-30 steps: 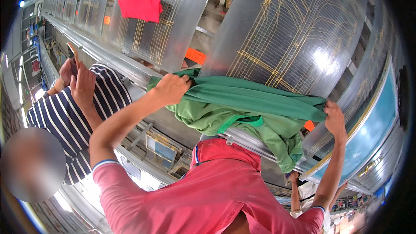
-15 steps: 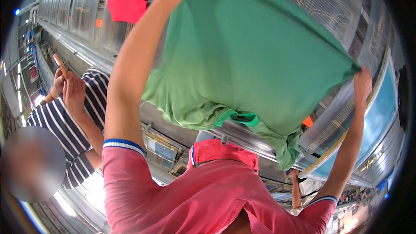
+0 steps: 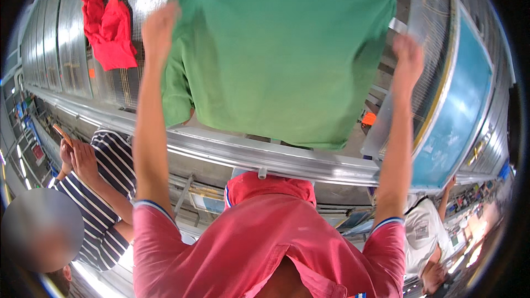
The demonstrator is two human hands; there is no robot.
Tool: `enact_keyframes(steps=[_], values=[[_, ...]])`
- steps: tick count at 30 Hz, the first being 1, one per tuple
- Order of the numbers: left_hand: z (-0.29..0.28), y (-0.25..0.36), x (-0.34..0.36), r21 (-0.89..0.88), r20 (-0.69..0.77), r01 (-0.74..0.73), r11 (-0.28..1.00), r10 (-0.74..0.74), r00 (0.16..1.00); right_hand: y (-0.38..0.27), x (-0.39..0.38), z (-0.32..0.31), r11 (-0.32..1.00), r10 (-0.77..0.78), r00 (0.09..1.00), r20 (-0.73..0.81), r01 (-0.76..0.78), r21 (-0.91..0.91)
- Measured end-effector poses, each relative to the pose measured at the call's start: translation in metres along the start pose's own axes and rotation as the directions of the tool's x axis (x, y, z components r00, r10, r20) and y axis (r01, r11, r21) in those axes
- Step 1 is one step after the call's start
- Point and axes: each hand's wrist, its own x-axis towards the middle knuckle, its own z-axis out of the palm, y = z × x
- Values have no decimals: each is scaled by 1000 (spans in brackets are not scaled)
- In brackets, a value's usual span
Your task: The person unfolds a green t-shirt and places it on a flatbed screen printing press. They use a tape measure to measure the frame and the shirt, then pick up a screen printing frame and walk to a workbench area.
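Observation:
A green garment (image 3: 281,55) lies spread across the upper middle, over the metal platen by the front rail, with some folds along its left side. My left hand (image 3: 160,22) is at its upper left edge, fingers curled and blurred, so its grip is unclear. Beside the right edge is my right hand (image 3: 407,52), also smeared by motion; I cannot tell whether it touches the cloth.
A red garment (image 3: 110,33) lies on the left platen. A blue-green framed screen (image 3: 458,105) stands at the right. A metal rail (image 3: 265,157) crosses in front of me. A co-worker in stripes (image 3: 99,187) holds a phone at left; a person in white (image 3: 422,232) is at lower right.
The green garment went from a gathered band near the rail to raised and stretched, and now lies spread further forward. Both hands moved with it. The view has shifted.

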Motion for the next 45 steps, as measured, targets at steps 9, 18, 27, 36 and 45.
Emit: enact_keyframes(steps=[9, 18, 27, 36, 45], values=[[38, 13, -213, -602, 465, 765, 227, -680, 567, 14, -277, -43, 621, 769, 636, 61, -767, 160], [72, -41, -185, -364, 696, 920, 144, -615, 371, 57, -279, -65, 616, 642, 754, 136, -614, 493], [32, -16, -271, -296, 7, 523, 799, -545, 838, 17, -283, -89, 890, 267, 936, -228, -330, -314], [8, -15, -234, -492, -60, 353, 796, -436, 898, -27, -220, -101, 528, 338, 939, 68, -129, -839], [46, 40, 84, -24, -204, -286, 958, 276, 939, 18, 61, -4, 934, -130, 990, 59, 142, -327]])
